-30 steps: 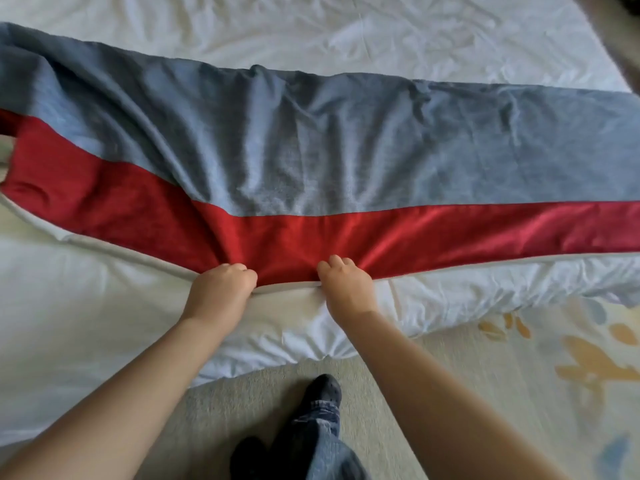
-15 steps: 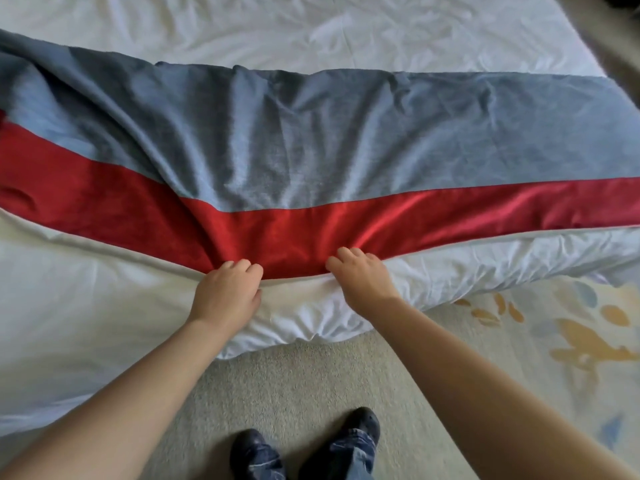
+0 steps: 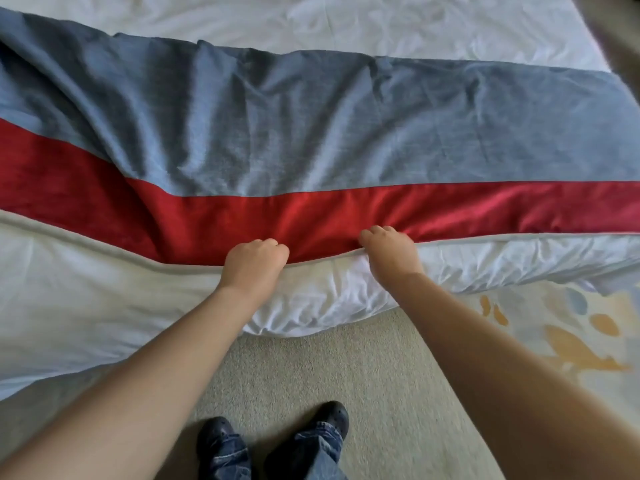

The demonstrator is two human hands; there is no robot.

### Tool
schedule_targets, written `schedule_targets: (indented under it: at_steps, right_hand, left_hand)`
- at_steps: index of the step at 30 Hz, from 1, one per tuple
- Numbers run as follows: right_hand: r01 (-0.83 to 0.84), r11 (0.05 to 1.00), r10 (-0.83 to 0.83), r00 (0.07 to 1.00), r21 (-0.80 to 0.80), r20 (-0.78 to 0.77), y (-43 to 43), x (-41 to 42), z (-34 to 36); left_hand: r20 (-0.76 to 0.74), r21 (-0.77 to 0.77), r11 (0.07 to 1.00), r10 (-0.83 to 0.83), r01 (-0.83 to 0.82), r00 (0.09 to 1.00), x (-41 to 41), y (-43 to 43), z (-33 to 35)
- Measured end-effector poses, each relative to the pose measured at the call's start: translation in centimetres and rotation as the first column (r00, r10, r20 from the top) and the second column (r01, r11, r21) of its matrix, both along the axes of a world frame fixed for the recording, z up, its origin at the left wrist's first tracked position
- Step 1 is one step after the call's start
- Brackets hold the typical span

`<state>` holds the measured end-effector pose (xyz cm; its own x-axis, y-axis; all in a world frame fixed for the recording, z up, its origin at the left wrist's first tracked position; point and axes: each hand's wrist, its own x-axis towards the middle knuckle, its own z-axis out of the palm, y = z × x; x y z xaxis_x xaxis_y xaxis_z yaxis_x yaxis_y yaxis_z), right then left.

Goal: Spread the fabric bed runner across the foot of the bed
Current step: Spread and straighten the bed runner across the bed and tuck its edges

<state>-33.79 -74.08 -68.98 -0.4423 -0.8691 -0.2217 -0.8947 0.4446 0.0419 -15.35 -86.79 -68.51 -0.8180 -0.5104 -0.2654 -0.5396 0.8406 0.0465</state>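
Surface: white bed (image 3: 381, 26), sheet creased; white duvet (image 3: 86, 306) hangs over the near edge toward a beige carpet (image 3: 346, 375); a pale rug (image 3: 571, 344) with orange and blue shapes lies on the floor at right.

Bed runner (image 3: 311, 133): laid crosswise over the bed, grey-blue band on the far side, red band on the near side with a pale hem; heavily wrinkled at centre, the folds fanning out from my hands; the left part slants away from me, the right part lies straighter.

Left hand (image 3: 254, 263): knuckles up, fingers curled tight on the runner's near hem; arm extended from lower left. Right hand (image 3: 389, 252): same pose, just beside the left with a gap between them, fingers bunched on the hem where red meets white; arm extended from lower right.

My dark shoes (image 3: 221, 436) and jean cuffs stand on the carpet below.

Hidden: fingertips and thumbs tucked out of sight; both runner ends cut off by the frame.
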Motion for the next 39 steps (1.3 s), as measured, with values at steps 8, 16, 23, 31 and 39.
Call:
schedule_targets:
  at_steps: [8, 16, 23, 31, 39]
  right_hand:
    - [-0.064, 0.995, 0.075, 0.985, -0.073, 0.157, 3.0, 0.2, -1.3]
    - [-0.081, 0.983, 0.084, 0.996, -0.167, 0.014, 6.3, -6.6, -1.4]
    - [0.032, 0.996, -0.035, 0.999, -0.080, -0.032, 10.5, -14.0, -1.4]
    - [0.074, 0.993, -0.059, 0.986, -0.094, 0.154, 12.6, -14.0, -2.0]
    - [0.110, 0.979, -0.098, 0.992, -0.169, 0.079, 16.1, -18.9, -1.9]
  left_hand:
    - [0.044, -0.001, 0.998, 0.067, -0.067, 0.997, 0.8, 2.1, -0.2]
    - [-0.032, 0.031, 0.999, -0.014, 0.015, 0.999, -5.2, 5.0, 0.6]
    - [-0.100, 0.052, 0.997, -0.048, 0.053, 0.994, -14.3, 9.6, -0.2]
    - [-0.107, 0.101, 0.985, 0.148, -0.137, 0.983, -14.8, 12.4, -1.3]
    - [-0.199, 0.088, 0.994, -0.039, 0.058, 0.979, -20.3, 13.9, -1.4]
